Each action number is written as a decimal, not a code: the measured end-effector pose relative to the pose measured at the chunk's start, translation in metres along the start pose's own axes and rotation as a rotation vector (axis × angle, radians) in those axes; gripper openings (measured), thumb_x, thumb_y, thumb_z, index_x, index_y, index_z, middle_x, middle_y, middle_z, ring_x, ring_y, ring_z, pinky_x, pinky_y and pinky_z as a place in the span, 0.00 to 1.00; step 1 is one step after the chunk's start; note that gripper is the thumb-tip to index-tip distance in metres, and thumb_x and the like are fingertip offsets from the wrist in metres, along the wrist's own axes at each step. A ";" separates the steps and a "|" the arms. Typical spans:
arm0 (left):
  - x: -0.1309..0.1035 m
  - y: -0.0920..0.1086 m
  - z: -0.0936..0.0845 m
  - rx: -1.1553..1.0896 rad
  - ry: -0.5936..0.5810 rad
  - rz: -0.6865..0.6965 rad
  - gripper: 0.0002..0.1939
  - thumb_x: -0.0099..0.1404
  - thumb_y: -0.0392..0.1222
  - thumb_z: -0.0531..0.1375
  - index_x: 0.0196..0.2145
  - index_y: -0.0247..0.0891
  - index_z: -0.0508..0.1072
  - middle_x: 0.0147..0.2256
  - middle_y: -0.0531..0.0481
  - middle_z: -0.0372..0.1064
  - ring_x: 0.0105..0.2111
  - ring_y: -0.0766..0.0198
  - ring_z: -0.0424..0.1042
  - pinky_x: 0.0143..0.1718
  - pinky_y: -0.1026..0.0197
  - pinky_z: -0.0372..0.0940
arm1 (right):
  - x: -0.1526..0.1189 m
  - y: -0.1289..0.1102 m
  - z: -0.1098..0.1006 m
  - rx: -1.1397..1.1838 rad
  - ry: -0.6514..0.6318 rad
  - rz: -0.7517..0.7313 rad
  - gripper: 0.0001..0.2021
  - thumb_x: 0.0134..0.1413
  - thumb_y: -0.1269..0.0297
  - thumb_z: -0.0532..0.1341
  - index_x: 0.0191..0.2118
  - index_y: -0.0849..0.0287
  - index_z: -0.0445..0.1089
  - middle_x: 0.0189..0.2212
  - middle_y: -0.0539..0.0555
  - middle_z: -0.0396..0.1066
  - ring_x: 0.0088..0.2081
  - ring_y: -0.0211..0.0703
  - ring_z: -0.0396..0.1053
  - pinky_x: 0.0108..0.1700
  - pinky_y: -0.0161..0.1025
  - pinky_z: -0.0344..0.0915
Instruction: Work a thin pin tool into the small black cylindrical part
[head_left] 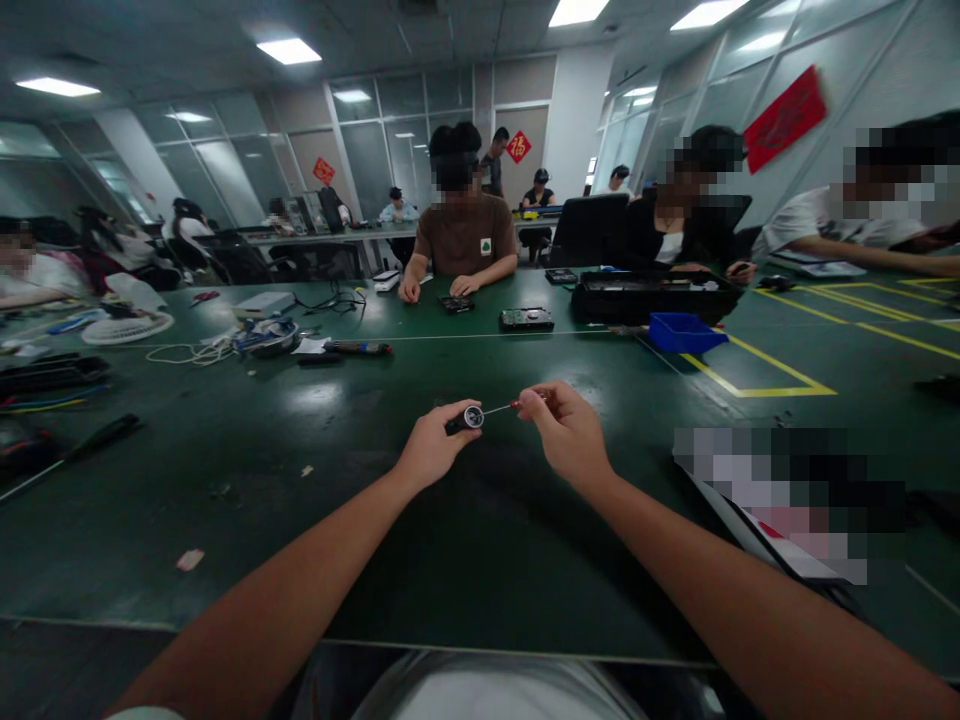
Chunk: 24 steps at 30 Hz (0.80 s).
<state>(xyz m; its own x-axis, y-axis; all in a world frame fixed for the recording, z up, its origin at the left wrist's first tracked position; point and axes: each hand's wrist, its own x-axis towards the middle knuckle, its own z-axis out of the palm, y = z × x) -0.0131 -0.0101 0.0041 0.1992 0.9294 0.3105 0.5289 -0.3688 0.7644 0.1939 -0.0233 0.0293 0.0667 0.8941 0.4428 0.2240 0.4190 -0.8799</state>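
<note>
My left hand (429,448) is closed around a small black cylinder (473,417) whose round, silver-rimmed end faces me like the head of a flashlight. Details inside the rim are too small to make out. Between the fingers of my right hand (571,432) is a thin screwdriver (515,405) with a red handle. Its slim metal shaft points left, and the tip reaches the rim of the cylinder; whether it touches I cannot tell. Both hands are held above the green table (480,560), and my right fingers hide most of the handle.
Across the table a person (465,235) works on a small dark part. A hard drive (526,318), a blue bin (686,333) and a long black casing (656,297) lie ahead. Left are a screwdriver (101,437) and a white fan cover (127,325); a blurred-out object lies right.
</note>
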 end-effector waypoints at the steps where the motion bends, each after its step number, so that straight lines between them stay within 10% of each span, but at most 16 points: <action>1: 0.000 -0.001 0.000 0.008 0.005 0.003 0.22 0.61 0.36 0.66 0.53 0.44 0.76 0.52 0.48 0.74 0.54 0.54 0.71 0.61 0.49 0.59 | 0.000 -0.001 -0.001 -0.049 -0.008 0.002 0.14 0.58 0.50 0.62 0.35 0.56 0.73 0.27 0.52 0.76 0.29 0.43 0.73 0.33 0.40 0.67; 24: -0.001 -0.001 -0.002 0.128 -0.041 0.060 0.22 0.62 0.36 0.65 0.53 0.46 0.75 0.48 0.49 0.76 0.49 0.55 0.71 0.55 0.51 0.62 | -0.002 0.002 -0.002 -0.233 -0.120 -0.060 0.19 0.68 0.50 0.49 0.35 0.53 0.71 0.27 0.51 0.72 0.28 0.44 0.69 0.32 0.41 0.62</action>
<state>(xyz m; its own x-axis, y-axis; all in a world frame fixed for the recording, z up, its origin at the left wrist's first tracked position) -0.0159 -0.0110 0.0045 0.2659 0.9064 0.3282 0.6157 -0.4216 0.6657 0.1961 -0.0240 0.0267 -0.0662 0.8871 0.4568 0.4432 0.4363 -0.7831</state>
